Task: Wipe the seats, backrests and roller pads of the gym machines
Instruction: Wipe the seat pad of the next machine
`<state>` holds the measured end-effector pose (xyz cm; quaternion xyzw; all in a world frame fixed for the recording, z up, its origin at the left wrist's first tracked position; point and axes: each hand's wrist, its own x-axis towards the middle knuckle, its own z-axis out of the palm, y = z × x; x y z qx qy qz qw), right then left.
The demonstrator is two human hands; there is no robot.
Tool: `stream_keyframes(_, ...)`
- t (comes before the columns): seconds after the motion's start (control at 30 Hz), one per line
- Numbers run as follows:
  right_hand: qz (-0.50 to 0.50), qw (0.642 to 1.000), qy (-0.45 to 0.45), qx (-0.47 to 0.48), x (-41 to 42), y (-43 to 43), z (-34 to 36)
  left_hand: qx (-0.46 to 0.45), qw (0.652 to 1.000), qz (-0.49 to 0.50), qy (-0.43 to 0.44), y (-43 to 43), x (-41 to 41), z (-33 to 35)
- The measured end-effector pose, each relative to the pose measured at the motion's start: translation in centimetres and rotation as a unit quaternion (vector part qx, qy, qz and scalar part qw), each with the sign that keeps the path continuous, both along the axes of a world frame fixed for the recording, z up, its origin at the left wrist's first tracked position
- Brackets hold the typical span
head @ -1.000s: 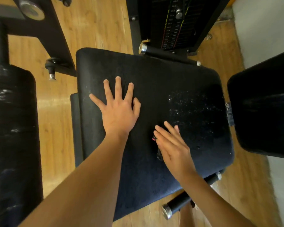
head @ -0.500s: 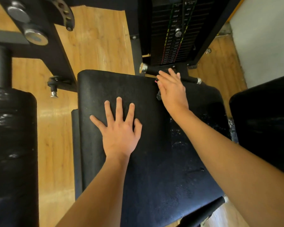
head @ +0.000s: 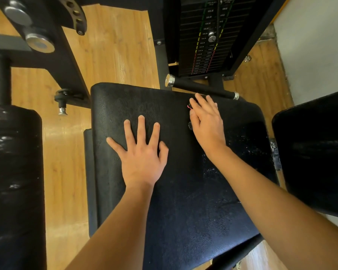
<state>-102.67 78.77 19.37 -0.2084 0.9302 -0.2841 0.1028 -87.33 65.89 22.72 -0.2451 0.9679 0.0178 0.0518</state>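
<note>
A person's left hand is pressing flat, fingers spread, on the seat middle while the right hand, near its far edge, is pressing down a dark, probably soft cloth.

Counted: 2 bare hands, left hand and right hand; 1 seat pad; 1 roller pad at left; 1 backrest pad at right; 1 weight stack far; 1 handle bar.
</note>
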Motion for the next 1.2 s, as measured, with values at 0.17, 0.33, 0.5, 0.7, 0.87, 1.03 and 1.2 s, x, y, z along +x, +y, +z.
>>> stream_keyframes(0.17, 0.004, 1.000, -0.005, 0.018, -2.3, -1.8, 0.4, -0.003, 1.000, -0.002, 0.001, 0.0, 0.0, 0.0)
stream_keyframes(0.33, -0.007, 1.000, -0.009, 0.021, -3.5, -2.7, 0.3, -0.003, 1.000, -0.001, -0.004, 0.1, -0.1, -0.1)
stream_keyframes(0.5, -0.007, 1.000, -0.005, 0.010, 1.1, -0.3, 0.7, 0.000, 1.000, 0.001, 0.000, 0.1, 0.0, -0.1)
stream_keyframes(0.7, 0.004, 1.000, -0.005, 0.011, 2.2, 0.6, 0.5, -0.003, 1.000, -0.001, 0.001, 0.1, -0.1, 0.0)
stream_keyframes(0.87, -0.009, 1.000, 0.001, 0.025, -1.1, -1.7, 0.5, -0.004, 1.000, 0.000, -0.002, 0.1, 0.0, -0.1)
stream_keyframes(1.03, -0.009, 1.000, 0.006, 0.021, 1.4, -0.3, 0.8, -0.003, 1.000, -0.001, -0.003, 0.1, -0.1, 0.0)
stream_keyframes(1.2, -0.003, 1.000, 0.005, 0.021, 5.8, 2.0, 1.0, -0.002, 1.000, -0.001, -0.003, 0.1, -0.1, 0.0)
